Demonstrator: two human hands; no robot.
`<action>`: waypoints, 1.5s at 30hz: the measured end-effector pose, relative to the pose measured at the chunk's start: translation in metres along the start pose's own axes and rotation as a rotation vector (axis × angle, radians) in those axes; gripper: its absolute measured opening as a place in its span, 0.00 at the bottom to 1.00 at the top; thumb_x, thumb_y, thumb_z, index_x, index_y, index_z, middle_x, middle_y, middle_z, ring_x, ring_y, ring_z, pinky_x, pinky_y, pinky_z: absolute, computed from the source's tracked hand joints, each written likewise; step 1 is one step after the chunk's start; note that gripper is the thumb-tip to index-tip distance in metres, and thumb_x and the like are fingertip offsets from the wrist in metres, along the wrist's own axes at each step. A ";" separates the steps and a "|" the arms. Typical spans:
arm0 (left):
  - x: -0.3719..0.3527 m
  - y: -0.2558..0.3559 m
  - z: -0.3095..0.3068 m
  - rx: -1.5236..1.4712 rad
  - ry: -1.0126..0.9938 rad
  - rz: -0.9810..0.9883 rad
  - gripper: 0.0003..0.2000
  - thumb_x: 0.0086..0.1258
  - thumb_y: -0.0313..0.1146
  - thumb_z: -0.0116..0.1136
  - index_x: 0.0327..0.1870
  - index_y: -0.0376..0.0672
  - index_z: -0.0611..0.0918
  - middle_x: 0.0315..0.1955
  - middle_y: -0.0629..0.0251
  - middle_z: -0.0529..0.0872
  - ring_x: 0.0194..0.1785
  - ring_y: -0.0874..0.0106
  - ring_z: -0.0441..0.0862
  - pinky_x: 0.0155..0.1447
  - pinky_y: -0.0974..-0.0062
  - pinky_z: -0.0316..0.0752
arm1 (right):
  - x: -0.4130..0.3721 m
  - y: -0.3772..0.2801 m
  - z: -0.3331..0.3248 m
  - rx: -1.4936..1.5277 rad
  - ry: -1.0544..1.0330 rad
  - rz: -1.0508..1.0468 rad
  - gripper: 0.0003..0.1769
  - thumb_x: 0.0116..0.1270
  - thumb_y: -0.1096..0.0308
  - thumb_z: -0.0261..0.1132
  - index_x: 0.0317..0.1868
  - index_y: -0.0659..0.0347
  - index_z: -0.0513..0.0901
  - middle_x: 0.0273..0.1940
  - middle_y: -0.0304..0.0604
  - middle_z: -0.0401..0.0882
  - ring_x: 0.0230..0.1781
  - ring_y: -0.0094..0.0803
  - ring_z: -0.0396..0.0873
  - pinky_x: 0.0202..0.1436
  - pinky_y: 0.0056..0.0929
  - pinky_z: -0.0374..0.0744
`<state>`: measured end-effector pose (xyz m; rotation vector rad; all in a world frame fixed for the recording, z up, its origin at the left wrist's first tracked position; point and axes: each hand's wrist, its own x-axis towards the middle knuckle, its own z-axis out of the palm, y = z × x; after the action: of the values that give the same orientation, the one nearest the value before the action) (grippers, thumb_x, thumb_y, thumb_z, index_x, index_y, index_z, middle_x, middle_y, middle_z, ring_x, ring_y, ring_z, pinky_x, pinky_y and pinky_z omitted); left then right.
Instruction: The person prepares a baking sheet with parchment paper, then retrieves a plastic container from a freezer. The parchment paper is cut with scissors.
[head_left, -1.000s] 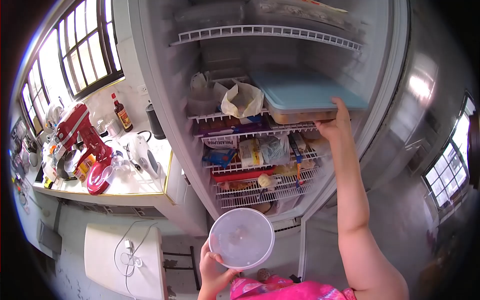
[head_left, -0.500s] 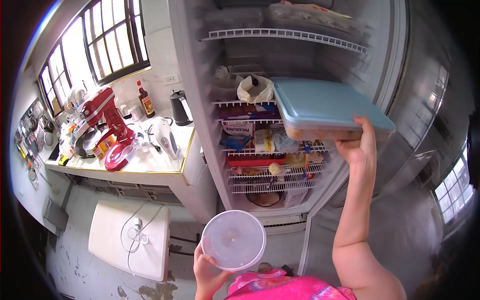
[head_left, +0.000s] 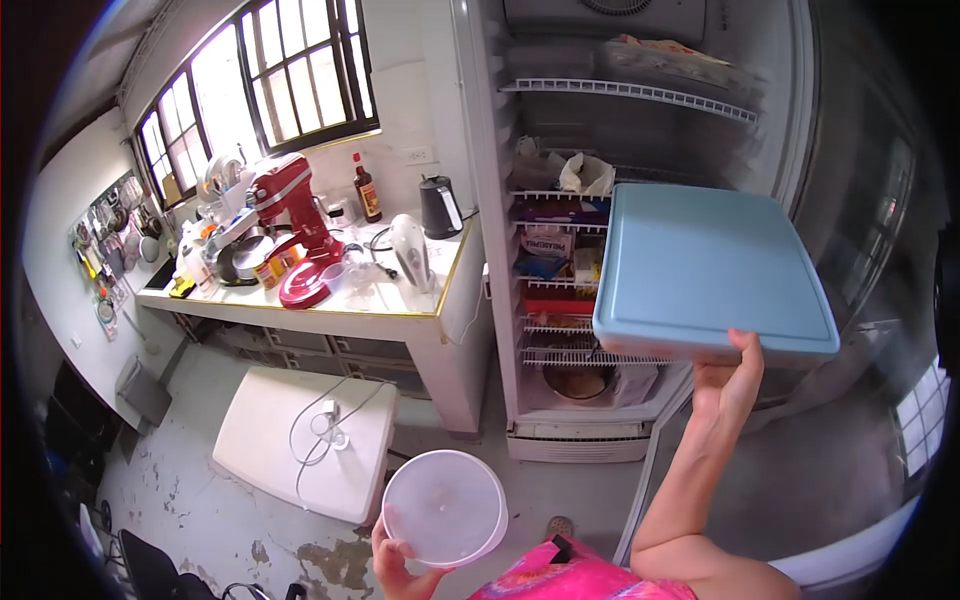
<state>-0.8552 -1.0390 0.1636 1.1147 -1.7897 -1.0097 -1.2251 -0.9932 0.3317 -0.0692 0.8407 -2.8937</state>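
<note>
My right hand [head_left: 728, 382] grips the near edge of a large rectangular food container with a light blue lid [head_left: 716, 268], thumb on top and fingers beneath. The container is held level in front of the open fridge [head_left: 578, 450], hiding part of its shelves. What lies inside it barely shows through the side. Low in the view, my left hand [head_left: 398, 562] is closed on the rim of a round, translucent plastic container [head_left: 446, 508], whose pale round face points up toward me. The left fingers are partly hidden behind it.
On the counter [head_left: 380, 310] stand a red stand mixer [head_left: 300, 235], a hand mixer [head_left: 410, 250], a kettle [head_left: 438, 208] and a bottle [head_left: 367, 190]. A white table [head_left: 270, 430] with a cable stands below. Fridge shelves hold packages; the fridge door [head_left: 850, 545] is open at right.
The blue-lidded container has come out from the fridge shelves, lower and closer to me, in my right hand. My view has turned left. The round container stays in my left hand.
</note>
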 end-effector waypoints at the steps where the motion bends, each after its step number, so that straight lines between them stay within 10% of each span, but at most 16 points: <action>1: -0.009 -0.002 -0.009 0.052 0.046 0.112 0.28 0.37 0.27 0.78 0.37 0.40 0.69 0.59 0.48 0.66 0.64 0.58 0.64 0.63 0.62 0.62 | -0.016 -0.003 -0.006 0.006 0.002 0.005 0.23 0.49 0.73 0.62 0.48 0.66 0.71 0.45 0.43 0.71 0.45 0.33 0.72 0.43 0.32 0.74; 16: -0.127 -0.014 -0.092 -0.315 0.220 0.106 0.29 0.46 0.22 0.73 0.48 0.38 0.67 0.51 0.56 0.74 0.55 0.67 0.73 0.56 0.68 0.72 | -0.135 -0.042 -0.083 -0.089 -0.197 0.630 0.30 0.44 0.69 0.59 0.53 0.62 0.70 0.47 0.41 0.73 0.46 0.36 0.75 0.48 0.35 0.79; 18: -0.136 -0.021 -0.102 0.135 0.241 0.032 0.28 0.47 0.22 0.72 0.47 0.38 0.67 0.49 0.57 0.74 0.53 0.66 0.74 0.56 0.68 0.72 | -0.144 -0.038 -0.084 -0.160 -0.225 0.735 0.26 0.44 0.69 0.59 0.49 0.61 0.72 0.42 0.40 0.76 0.41 0.36 0.77 0.43 0.35 0.80; 25: -0.162 -0.030 -0.124 -0.179 0.477 -0.043 0.26 0.48 0.25 0.73 0.45 0.39 0.69 0.44 0.55 0.77 0.44 0.70 0.77 0.45 0.75 0.75 | -0.171 -0.011 -0.087 -0.285 -0.398 1.115 0.23 0.45 0.69 0.56 0.46 0.63 0.73 0.36 0.42 0.77 0.35 0.36 0.78 0.39 0.37 0.79; 32: -0.170 -0.012 -0.151 0.482 0.760 -0.187 0.16 0.53 0.24 0.66 0.41 0.39 0.74 0.30 0.62 0.82 0.31 0.75 0.77 0.34 0.78 0.73 | -0.199 0.025 -0.085 -0.257 -0.445 1.408 0.19 0.46 0.71 0.57 0.42 0.63 0.74 0.37 0.44 0.76 0.38 0.37 0.77 0.47 0.40 0.76; 35: -0.174 -0.018 -0.154 -0.170 0.882 0.019 0.28 0.42 0.37 0.78 0.33 0.45 0.65 0.49 0.61 0.70 0.55 0.67 0.69 0.60 0.71 0.63 | -0.221 0.050 -0.072 -0.270 -0.547 1.596 0.13 0.48 0.72 0.58 0.38 0.61 0.74 0.36 0.43 0.75 0.40 0.35 0.76 0.48 0.38 0.76; 38: -0.190 -0.022 -0.156 -0.085 1.019 -0.005 0.28 0.43 0.35 0.78 0.34 0.45 0.64 0.40 0.67 0.67 0.49 0.72 0.68 0.57 0.75 0.63 | -0.247 0.070 -0.047 -0.317 -0.550 1.447 0.19 0.44 0.72 0.58 0.41 0.63 0.74 0.36 0.43 0.76 0.37 0.38 0.77 0.45 0.39 0.78; 45: -0.232 -0.003 -0.143 0.125 1.301 -0.144 0.23 0.45 0.30 0.75 0.30 0.42 0.66 0.57 0.56 0.64 0.61 0.62 0.69 0.62 0.65 0.70 | -0.266 0.141 -0.018 -0.297 -0.713 1.681 0.29 0.45 0.67 0.58 0.53 0.65 0.71 0.44 0.45 0.77 0.44 0.41 0.77 0.46 0.41 0.78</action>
<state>-0.6543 -0.8548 0.1681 1.4743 -0.7060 -0.0779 -0.9480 -1.0658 0.2386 -0.2448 0.6128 -1.0395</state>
